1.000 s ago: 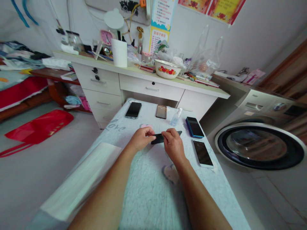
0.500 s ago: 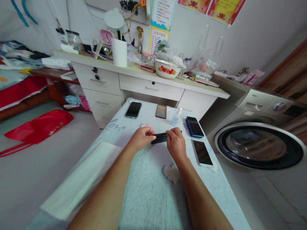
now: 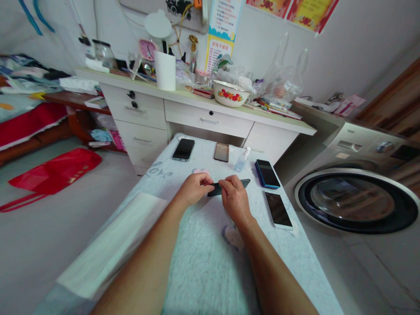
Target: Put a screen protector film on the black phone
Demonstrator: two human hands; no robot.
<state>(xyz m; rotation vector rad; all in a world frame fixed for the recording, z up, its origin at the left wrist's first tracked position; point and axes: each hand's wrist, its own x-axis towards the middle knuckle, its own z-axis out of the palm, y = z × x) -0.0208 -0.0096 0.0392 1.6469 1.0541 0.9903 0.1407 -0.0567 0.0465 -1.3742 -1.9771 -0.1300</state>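
Note:
A dark smartphone [image 3: 244, 183] is tilted up on its long edge, low over the cloth-covered table. My left hand [image 3: 197, 187] pinches its left end between thumb and fingers. Closed fingertips of my right hand [image 3: 233, 192] grip the phone's upper edge near its middle, and the phone's right end sticks out beyond them. Whether those fingertips also hold something small is hidden. Just behind my hands stands a clear spray bottle [image 3: 242, 160]. A brown phone case [image 3: 222, 152] lies flat farther back.
One black phone [image 3: 183, 149] lies at the table's back left. Along the right edge are a blue-cased phone [image 3: 267, 173] and a white phone [image 3: 278, 210]. A pale folded cloth [image 3: 111, 245] runs down the left side. Beyond are a cluttered desk [image 3: 183, 97] and a washing machine [image 3: 357, 197].
My right hand has slid left along the phone's upper edge, from its right end to near its middle, baring that end. My left hand keeps its hold. The view has shifted slightly.

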